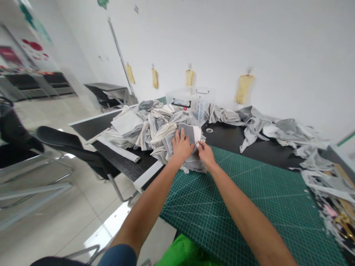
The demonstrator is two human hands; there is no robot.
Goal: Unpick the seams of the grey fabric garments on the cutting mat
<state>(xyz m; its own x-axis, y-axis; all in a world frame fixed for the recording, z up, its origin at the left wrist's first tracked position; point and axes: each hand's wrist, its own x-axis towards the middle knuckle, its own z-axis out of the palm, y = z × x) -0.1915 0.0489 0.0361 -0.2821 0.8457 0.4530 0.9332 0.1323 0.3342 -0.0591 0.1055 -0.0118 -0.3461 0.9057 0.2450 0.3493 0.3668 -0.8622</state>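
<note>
My left hand [183,147] lies with spread fingers on a grey and white piece of cloth [191,132] at the front of a large heap of folded cloths [159,122]. At that piece's right edge, the fingers of my right hand [205,155] are pinched together on the cloth. More grey cloth hangs down below both hands, onto the edge of the green cutting mat [244,184]. How many layers the right fingers grip is hidden.
Behind the heap stands a clear plastic box [203,99]. Loose grey scraps [288,131] lie along the wall side. Gold-handled scissors [345,225] rest at the far right. Yellow gloves [244,88] hang on the wall. A black chair [80,155] stands left of the table.
</note>
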